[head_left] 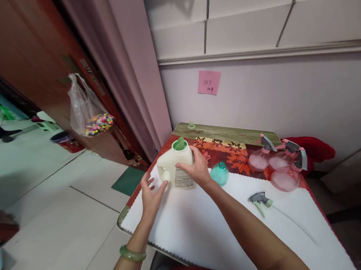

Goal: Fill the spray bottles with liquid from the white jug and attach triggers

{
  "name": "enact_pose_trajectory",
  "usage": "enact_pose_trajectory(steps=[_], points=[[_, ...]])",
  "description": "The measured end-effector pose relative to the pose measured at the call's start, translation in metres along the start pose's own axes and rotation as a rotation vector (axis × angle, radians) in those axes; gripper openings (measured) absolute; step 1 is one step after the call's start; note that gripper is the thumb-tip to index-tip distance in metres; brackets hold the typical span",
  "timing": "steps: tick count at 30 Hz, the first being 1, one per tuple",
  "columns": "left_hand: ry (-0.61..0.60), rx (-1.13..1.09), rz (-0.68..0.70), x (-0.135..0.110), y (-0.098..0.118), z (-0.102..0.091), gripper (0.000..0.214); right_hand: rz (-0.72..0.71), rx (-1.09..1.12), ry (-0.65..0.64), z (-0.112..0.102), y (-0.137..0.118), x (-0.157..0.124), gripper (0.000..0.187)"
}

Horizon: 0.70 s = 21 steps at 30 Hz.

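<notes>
A cream plastic jug (174, 161) with a side handle and a printed label stands on the table's left part. Its neck has no lid on it, and a green spout shows inside. My right hand (198, 167) grips the jug's right side, thumb across the front and the other fingers partly hidden behind. Close to the handle, my left hand (151, 195) has its fingers apart and holds nothing. Just right of the jug is a round teal bottle (219, 175) without a top. A grey and green spray head (260, 200) with a long tube lies farther right on the white mat.
A green cap (191, 126) sits at the table's back edge. Three pink spray bottles (284, 178) stand together at the back right. The table (235, 134) meets a wall with a pink note (209, 82). A bag of colourful beads (99, 124) hangs from the door.
</notes>
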State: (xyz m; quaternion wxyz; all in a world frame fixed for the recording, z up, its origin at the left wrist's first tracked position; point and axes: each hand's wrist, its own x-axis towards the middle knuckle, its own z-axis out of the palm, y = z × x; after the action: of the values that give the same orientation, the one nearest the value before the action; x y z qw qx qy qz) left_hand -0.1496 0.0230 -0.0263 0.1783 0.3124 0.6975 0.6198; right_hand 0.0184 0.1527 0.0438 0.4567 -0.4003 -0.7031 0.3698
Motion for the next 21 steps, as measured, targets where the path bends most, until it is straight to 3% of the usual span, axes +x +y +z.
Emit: enact_pose_trajectory(steps=[3, 5, 7, 10, 12, 16, 18, 21], points=[[-0.026, 0.038, 0.124, 0.009, 0.008, 0.003, 0.086, 0.014, -0.046, -0.05, -0.001, -0.003, -0.008, 0.107], [-0.024, 0.054, 0.18, 0.017, 0.011, 0.006, 0.078, -0.019, -0.047, -0.05, -0.013, -0.004, -0.023, 0.112], [-0.026, 0.057, 0.221, 0.029, 0.011, 0.007, 0.07, -0.093, -0.04, 0.001, -0.036, 0.001, -0.043, 0.095], [-0.064, 0.046, 0.246, 0.047, 0.009, 0.007, 0.062, -0.149, -0.174, 0.098, -0.091, 0.027, -0.077, 0.074], [-0.099, 0.037, 0.237, 0.06, 0.007, 0.009, 0.063, -0.05, -0.329, 0.155, -0.137, 0.054, -0.098, 0.061], [-0.166, 0.015, 0.17, 0.079, 0.003, 0.026, 0.07, 0.29, -0.622, 0.189, -0.223, 0.1, -0.134, 0.041], [-0.178, 0.004, 0.127, 0.085, 0.003, 0.037, 0.061, 0.413, -0.777, 0.154, -0.249, 0.112, -0.147, 0.039], [-0.136, -0.004, 0.107, 0.092, 0.006, 0.045, 0.049, 0.515, -0.912, 0.056, -0.26, 0.117, -0.157, 0.04]])
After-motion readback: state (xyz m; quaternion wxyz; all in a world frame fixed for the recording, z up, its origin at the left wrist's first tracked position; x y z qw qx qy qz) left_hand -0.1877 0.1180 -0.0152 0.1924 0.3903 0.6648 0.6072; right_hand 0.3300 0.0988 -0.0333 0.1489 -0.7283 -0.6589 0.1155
